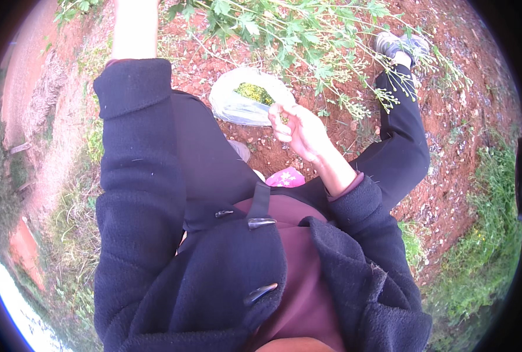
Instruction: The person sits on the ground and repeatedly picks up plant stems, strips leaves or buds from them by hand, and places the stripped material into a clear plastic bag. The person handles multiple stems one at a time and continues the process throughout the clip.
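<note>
My right hand [298, 132] is curled palm up, its fingers closed around small yellow-green flower buds [283, 119]. Just beyond it, touching or close to the fingertips, a translucent plastic bag [232, 112] lies open on the soil with a heap of similar yellow-green buds [254, 93] inside. My left arm reaches forward past the top edge, so my left hand is out of view. Leafy green stems [305, 39] spread above the bag and end in thin branches with pale buds [388, 99].
Reddish stony soil [454, 110] surrounds my bent legs. A grey shoe [392, 44] is under the stems at the upper right. A pink item with white flower shapes [286, 177] shows between my legs. Green weeds [494, 189] grow at the right, dry grass [78, 211] at the left.
</note>
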A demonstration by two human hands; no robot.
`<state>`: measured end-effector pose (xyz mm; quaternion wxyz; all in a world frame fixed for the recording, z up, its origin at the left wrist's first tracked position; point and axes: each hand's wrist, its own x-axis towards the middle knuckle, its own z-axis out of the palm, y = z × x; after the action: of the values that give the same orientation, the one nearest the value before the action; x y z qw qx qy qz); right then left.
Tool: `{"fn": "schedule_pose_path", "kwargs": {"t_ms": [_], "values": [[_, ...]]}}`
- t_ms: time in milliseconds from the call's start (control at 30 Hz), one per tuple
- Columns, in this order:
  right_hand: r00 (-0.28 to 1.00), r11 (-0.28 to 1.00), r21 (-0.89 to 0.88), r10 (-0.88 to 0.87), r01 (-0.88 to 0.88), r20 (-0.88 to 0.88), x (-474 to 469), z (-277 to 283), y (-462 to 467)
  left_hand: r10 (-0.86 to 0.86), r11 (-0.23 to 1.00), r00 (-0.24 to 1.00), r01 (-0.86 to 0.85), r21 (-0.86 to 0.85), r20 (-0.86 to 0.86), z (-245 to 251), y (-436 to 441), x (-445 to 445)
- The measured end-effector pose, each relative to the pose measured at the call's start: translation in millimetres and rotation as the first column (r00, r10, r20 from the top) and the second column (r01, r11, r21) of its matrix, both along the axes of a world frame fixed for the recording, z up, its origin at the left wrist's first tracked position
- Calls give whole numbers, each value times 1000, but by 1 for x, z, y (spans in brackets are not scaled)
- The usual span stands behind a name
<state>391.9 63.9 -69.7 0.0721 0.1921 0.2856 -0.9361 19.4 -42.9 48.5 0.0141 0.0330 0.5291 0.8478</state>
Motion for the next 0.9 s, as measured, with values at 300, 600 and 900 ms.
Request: {"fn": "schedule_pose_path", "kwargs": {"t_ms": [300, 600, 900], "values": [[984, 987, 54, 153, -149, -94, -42, 31, 4, -2, 1000, 1000, 2, -3, -5, 2, 0, 4], [975, 957, 208, 218, -204, -49, -28, 27, 0, -65, 998, 998, 65, -6, -12, 5, -2, 3], [992, 966, 225, 128, -126, 2, 0, 5, 4, -9, 1000, 999, 8, -5, -33, 4, -1, 6]]}}
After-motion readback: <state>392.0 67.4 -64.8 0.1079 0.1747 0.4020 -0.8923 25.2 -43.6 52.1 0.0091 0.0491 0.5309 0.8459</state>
